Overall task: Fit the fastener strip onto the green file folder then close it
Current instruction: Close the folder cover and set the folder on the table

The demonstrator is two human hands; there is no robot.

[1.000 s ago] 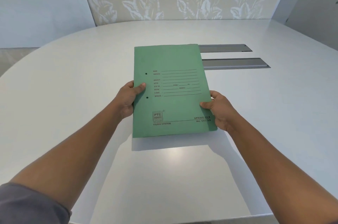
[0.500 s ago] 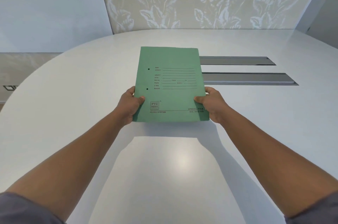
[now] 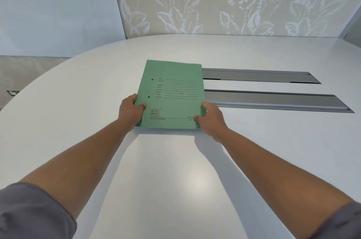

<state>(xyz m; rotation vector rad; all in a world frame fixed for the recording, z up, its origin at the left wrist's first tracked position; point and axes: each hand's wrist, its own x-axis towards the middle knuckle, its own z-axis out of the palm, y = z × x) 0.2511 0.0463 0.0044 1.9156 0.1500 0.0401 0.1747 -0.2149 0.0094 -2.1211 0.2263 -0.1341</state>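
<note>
A closed green file folder (image 3: pixel 173 92) with printed form lines and two punched holes near its left edge lies flat on the white table (image 3: pixel 175 180), front cover up. My left hand (image 3: pixel 130 110) grips its lower left edge, thumb on the cover. My right hand (image 3: pixel 210 119) grips the lower right corner, thumb on top. No fastener strip is visible anywhere.
Two long grey recessed slots (image 3: pixel 273 100) run across the tabletop to the right of the folder, the far one (image 3: pixel 254 76) partly covered by it. A leaf-patterned wall panel (image 3: pixel 214 0) stands behind the rounded table edge.
Both hands have carried the folder away from me and lowered it from a tilted hold to flat on the table. My grips have slid down to its near corners.
</note>
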